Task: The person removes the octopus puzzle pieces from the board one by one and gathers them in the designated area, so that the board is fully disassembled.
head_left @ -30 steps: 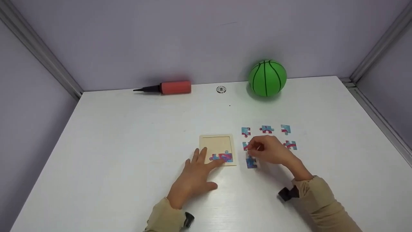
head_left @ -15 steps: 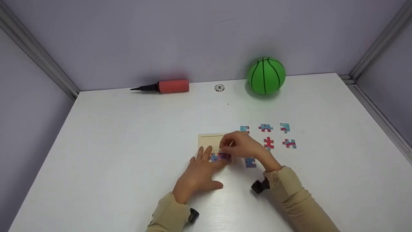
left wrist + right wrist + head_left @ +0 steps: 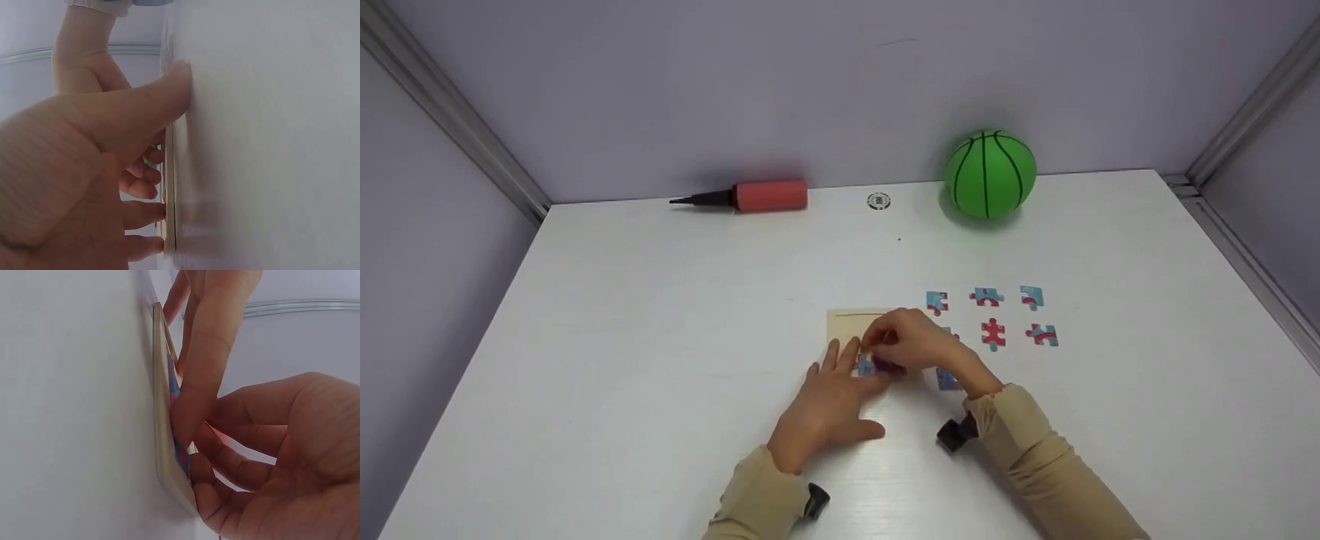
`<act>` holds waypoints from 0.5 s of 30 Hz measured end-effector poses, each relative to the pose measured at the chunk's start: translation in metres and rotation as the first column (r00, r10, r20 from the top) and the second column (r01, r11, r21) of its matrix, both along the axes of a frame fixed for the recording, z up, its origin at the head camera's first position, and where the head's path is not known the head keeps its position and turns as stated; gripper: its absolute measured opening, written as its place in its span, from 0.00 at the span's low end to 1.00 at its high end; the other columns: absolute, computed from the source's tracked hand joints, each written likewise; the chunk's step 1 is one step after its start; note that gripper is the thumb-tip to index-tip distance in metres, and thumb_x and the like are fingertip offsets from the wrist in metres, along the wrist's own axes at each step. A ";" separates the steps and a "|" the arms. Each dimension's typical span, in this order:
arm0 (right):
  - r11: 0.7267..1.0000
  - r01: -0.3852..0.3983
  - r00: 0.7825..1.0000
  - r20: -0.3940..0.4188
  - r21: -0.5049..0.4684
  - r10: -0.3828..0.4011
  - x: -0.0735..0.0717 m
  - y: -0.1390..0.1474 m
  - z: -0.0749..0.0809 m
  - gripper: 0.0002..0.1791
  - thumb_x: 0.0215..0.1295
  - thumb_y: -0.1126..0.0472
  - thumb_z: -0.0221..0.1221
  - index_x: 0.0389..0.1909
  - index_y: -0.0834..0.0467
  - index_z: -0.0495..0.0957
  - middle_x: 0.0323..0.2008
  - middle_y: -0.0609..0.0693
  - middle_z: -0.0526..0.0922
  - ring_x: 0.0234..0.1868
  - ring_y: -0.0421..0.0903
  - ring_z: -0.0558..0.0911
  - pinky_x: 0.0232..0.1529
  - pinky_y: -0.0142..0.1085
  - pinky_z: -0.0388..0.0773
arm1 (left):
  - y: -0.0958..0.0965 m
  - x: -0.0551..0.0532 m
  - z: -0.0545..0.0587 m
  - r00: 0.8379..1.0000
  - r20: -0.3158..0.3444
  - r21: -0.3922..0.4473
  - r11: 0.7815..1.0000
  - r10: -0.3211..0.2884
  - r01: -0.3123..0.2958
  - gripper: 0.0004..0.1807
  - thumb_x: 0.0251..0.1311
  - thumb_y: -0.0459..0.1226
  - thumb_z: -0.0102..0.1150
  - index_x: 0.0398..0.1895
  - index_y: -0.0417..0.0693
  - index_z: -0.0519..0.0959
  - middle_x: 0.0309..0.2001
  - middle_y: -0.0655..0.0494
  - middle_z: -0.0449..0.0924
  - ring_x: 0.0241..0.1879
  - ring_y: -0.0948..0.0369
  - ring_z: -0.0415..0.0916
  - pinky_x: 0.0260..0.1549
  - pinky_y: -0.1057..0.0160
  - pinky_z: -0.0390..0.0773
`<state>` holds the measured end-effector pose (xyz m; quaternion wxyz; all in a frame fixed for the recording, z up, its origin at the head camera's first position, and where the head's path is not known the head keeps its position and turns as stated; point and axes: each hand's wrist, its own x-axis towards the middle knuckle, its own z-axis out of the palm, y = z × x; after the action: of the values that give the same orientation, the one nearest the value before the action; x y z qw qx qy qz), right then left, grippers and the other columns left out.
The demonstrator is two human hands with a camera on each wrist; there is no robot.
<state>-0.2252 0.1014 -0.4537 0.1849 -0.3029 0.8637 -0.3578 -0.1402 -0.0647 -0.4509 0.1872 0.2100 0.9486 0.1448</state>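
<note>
In the head view my left hand (image 3: 829,401) lies spread at the near left edge of a small wooden puzzle tray (image 3: 844,326). Its index finger presses on the joined jigsaw pieces (image 3: 866,365) along the tray's near side; the thumb stands out over the table. My right hand (image 3: 911,341) is over the tray's right half, fingers curled and pinching a small jigsaw piece that the fingertips mostly hide. The right wrist view has the right fingertips down at the tray rim (image 3: 163,439), beside blue and pink pieces (image 3: 181,458) under the left index finger.
Right of the tray lie several loose jigsaw pieces, among them a red one (image 3: 993,334) and a blue corner one (image 3: 1032,297). Along the back wall are a red hand pump (image 3: 770,196), a round printed mark (image 3: 878,201) and a green ball (image 3: 990,174).
My right hand has moved left from the loose pieces to over the tray, uncovering the red piece. My left hand has shifted slightly right and keeps its finger on the tray.
</note>
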 end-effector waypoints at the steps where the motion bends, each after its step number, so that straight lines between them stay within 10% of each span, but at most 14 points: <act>1: 1.000 -0.009 1.000 -0.005 0.004 0.009 0.000 0.000 0.000 0.09 0.62 0.68 0.58 0.40 0.62 0.84 0.34 0.51 0.85 0.30 0.41 0.76 0.36 0.36 0.75 | 0.000 0.000 0.000 1.000 0.000 -0.002 1.000 0.000 0.000 0.36 0.55 0.53 0.65 0.69 0.66 0.67 0.75 0.41 0.43 0.72 0.38 0.37 0.61 0.35 0.56; 15: 0.998 -0.058 0.997 -0.044 -0.007 0.058 0.001 -0.003 -0.004 0.09 0.62 0.67 0.58 0.40 0.62 0.85 0.35 0.51 0.85 0.31 0.40 0.75 0.36 0.36 0.74 | -0.001 -0.001 -0.001 1.000 0.004 0.003 1.000 0.007 -0.007 0.38 0.54 0.53 0.65 0.70 0.67 0.65 0.75 0.40 0.43 0.72 0.38 0.37 0.61 0.35 0.55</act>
<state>-0.2239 0.0986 -0.4580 0.1749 -0.3365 0.8570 -0.3490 -0.1408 -0.0652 -0.4517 0.1881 0.2065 0.9489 0.1471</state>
